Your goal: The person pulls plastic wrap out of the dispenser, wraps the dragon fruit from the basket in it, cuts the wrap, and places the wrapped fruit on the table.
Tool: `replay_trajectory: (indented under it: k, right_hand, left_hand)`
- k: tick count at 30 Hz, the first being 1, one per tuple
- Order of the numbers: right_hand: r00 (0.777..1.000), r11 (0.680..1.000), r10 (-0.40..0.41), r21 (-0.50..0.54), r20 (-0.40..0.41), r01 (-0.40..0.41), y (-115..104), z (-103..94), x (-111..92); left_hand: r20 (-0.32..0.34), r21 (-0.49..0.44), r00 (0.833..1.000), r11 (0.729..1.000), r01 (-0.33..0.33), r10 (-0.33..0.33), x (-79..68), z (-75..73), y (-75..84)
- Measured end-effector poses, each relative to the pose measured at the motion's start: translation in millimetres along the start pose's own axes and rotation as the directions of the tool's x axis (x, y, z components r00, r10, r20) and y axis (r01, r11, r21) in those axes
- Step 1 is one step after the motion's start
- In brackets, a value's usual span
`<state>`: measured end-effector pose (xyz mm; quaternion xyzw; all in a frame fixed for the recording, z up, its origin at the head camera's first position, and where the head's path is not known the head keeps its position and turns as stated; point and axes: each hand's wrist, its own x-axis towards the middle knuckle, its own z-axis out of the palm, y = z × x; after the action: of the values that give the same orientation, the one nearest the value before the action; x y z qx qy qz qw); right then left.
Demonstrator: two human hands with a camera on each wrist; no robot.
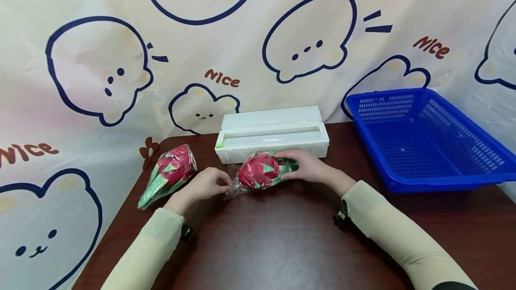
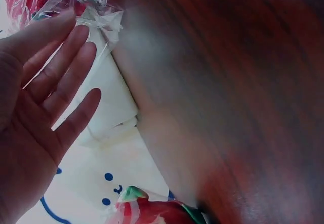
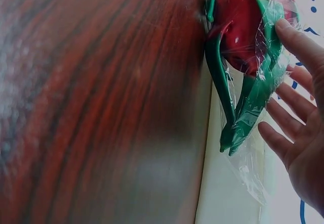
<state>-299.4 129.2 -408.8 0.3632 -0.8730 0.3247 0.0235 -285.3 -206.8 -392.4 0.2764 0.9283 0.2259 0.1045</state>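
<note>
A dragon fruit, red with green scales and covered in clear plastic wrap, lies on the table before the white box. My right hand holds its green end, thumb on the near side and fingers across the far side. In the right wrist view, the thumb touches the wrapped green scales. At the other end my left hand pinches the loose plastic wrap between thumb and forefinger, its other fingers extended. Left of that hand lies another wrapped dragon fruit.
Behind the fruit stands a long white cling film box with its lid raised. A blue plastic basket sits at the right of the brown table. A printed cloth hangs along the back and left.
</note>
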Motion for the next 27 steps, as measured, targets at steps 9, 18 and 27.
replay_trajectory:
  k: [9, 18, 27]
  right_hand:
    - [1.000, 1.000, 0.000, -0.008, 0.010, 0.000, 1, 0.0, 1]
    - [1.000, 0.999, -0.029, -0.021, 0.005, 0.029, 0, 1.2, 0]
    - [0.999, 0.999, -0.039, -0.026, 0.007, 0.039, 3, 1.9, 0]
  left_hand:
    - [-0.094, -0.017, 0.995, 0.999, -0.047, 0.045, 1.2, -7.7, 3.7]
    - [-0.146, -0.081, 0.981, 0.987, -0.137, 0.125, 14.5, -6.4, 9.9]
    - [-0.098, -0.229, 0.995, 0.973, -0.038, 0.016, 11.1, -7.5, 3.9]
